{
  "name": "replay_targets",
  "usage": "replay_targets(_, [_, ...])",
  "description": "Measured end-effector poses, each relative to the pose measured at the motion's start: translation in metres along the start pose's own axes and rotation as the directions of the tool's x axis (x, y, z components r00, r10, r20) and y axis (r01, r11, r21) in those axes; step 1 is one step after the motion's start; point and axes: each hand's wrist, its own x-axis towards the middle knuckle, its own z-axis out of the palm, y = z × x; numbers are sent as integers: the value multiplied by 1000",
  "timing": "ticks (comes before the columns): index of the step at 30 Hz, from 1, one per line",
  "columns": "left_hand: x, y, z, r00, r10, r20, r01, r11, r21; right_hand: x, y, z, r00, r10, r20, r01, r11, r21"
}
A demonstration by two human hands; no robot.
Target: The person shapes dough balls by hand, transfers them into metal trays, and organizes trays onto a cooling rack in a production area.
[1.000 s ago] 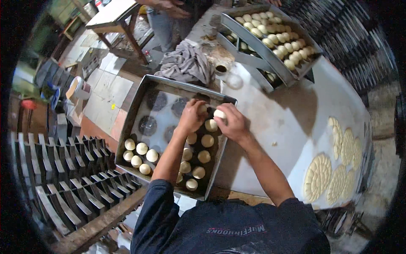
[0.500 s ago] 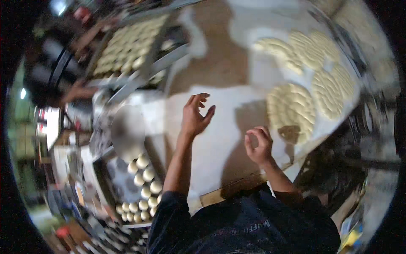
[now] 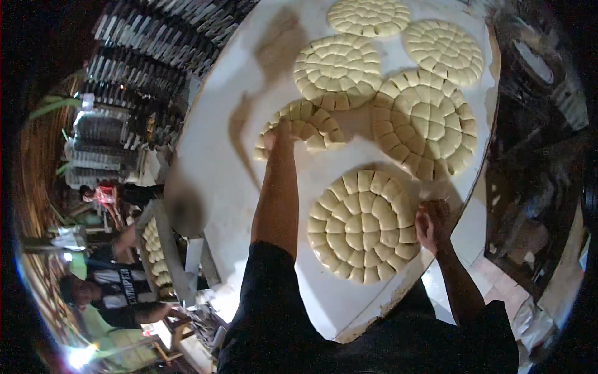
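My left arm stretches forward, and my left hand (image 3: 278, 135) is at a partial round of cut dough (image 3: 307, 118) with part of its near side gone. The fingers there are hidden and blurred. Close to me lies a full dough round (image 3: 362, 227), scored into rings of small pieces. My right hand (image 3: 431, 225) rests by its right edge, fingers curled closed; whether anything is inside them is hidden. Farther right sits a larger dough round (image 3: 430, 121), partly in shadow.
More cut rounds lie farther off: a dough round (image 3: 337, 65) and a dough round (image 3: 443, 51). The white table (image 3: 230, 177) has a worn right edge. At left, a co-worker (image 3: 103, 293) is beside a tray of dough balls (image 3: 154, 252). Stacked trays (image 3: 134, 62) stand beyond.
My view has swung right and toward the dough rounds. The left hand has gone from above bare table to the partial round; the right hand is now beside the near round.
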Motion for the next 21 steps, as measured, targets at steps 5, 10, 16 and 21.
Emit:
replay_targets(5, [-21,-39,24,868,245,-431,87,780,619,8,6,-12,996,-57,-76,53,997,-52])
replay_targets(10, [-176,-47,-47,649,516,-558,-266,842,470,6,28,29,994,110,1,-109,984,142])
replay_targets(16, [-393,-96,11,449,530,-719,-421,836,353,11,-48,-14,946,40,-322,127,867,481])
replay_targets(21, [-567,-142,5,931,279,-234,-363,771,-523,-77,-165,-14,978,-174,113,28,653,757])
